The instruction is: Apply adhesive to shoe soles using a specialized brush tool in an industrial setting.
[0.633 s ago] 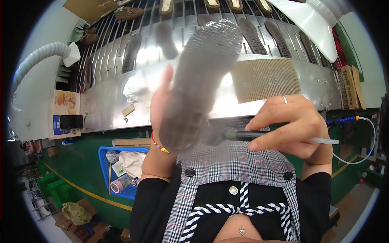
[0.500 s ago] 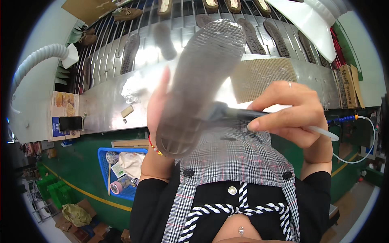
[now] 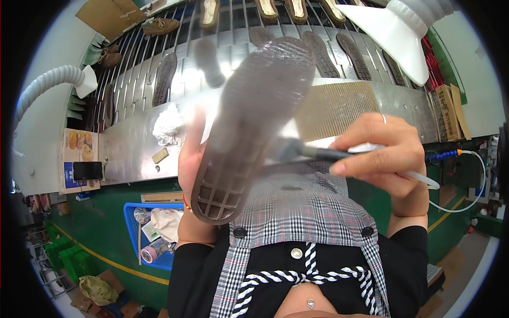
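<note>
A person's two bare hands work over their lap, seen from above. The left hand grasps a dark sole from behind; its thumb side shows at the sole's left edge and most of its fingers are hidden. The sole stands slantwise just in front of that hand, toe end away from the body, heel toward it. The right hand pinches a brush between thumb and fingers, with a pale tube trailing beneath it.

In the last half second, the heel has swung slightly left and closer to the body, and its open grid has turned from blurred to sharp. The brush, lower beside the heel at first, is now near the sole's middle, so that stretch of the right edge seems to be where the work is. The bristles are too blurred to tell whether they touch.

Beyond the hands is a metal worktop. Past the left hand lie crumpled white tissue and a small block; farther left, a phone. Beyond the right hand is a ribbed mat. Farther off, other soles and brown shoes rest on metal slats. A white hood hangs beyond the right hand. Below the left hand, a blue basket stands above green floor.
</note>
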Demonstrator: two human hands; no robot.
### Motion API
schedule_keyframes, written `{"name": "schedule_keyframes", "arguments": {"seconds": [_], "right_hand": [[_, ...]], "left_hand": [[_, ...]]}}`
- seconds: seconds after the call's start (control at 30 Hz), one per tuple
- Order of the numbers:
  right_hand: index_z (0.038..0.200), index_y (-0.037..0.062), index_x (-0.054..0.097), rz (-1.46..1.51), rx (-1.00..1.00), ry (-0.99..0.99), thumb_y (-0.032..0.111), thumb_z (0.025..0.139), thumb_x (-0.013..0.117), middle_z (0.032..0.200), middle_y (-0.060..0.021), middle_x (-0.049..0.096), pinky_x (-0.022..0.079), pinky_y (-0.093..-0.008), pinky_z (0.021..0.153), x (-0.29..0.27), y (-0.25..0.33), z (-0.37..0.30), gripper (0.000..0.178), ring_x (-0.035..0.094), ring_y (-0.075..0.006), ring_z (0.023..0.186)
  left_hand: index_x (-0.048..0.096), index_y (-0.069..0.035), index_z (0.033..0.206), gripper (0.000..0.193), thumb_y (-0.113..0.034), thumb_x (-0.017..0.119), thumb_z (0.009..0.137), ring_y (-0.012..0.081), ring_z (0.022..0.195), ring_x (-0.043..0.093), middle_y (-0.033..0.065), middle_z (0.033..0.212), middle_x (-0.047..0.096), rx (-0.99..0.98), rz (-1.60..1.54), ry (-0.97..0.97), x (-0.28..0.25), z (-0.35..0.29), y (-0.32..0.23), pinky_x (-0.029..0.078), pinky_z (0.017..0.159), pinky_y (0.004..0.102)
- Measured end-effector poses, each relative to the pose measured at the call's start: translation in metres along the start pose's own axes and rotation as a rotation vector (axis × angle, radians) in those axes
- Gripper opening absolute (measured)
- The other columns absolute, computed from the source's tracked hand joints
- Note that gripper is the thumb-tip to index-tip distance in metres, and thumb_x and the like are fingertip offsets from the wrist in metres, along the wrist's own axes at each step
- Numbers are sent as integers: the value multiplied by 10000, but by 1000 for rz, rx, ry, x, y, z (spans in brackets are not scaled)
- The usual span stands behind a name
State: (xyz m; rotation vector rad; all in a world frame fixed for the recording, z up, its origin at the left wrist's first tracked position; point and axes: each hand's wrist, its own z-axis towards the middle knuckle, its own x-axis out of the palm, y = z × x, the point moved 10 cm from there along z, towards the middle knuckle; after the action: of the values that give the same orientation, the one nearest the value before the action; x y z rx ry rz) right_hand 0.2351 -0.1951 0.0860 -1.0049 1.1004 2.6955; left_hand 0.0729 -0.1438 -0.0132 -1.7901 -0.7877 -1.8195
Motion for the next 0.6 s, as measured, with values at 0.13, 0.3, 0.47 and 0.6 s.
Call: {"name": "schedule_keyframes", "arguments": {"seconds": [0.13,0.3,0.47,0.6], "right_hand": [[960,61,783,-108,9,-113,99,707,723,935,-164,708,516,-354,639,-13,-11,-3,263,675,-291,766],[916,76,785,-31,38,-76,155,731,691,921,-172,722,502,-325,682,-16,-12,-3,222,673,-274,779],[976,18,763,-118,3,-115,88,745,695,955,-184,709,501,-344,651,-37,-9,3,251,663,-280,754],[1135,-7,697,-3,-89,-455,154,903,610,989,-226,713,532,-370,692,-49,-2,-16,295,670,-270,754]], "left_hand": [[353,31,1501,787,-593,244,1033,538,1289,482,355,1468,405,16,19,-16,-7,-2,-7,417,1071,637],[334,34,1513,806,-605,243,1029,537,1306,466,333,1479,411,-3,58,-29,-6,1,-10,422,1066,637],[369,40,1491,818,-625,289,1021,448,1306,510,288,1478,445,9,55,-28,-10,-3,-24,453,1056,588],[405,48,1466,806,-621,326,1023,363,1253,575,254,1454,491,-21,58,3,-50,10,-38,475,1064,463]]}}
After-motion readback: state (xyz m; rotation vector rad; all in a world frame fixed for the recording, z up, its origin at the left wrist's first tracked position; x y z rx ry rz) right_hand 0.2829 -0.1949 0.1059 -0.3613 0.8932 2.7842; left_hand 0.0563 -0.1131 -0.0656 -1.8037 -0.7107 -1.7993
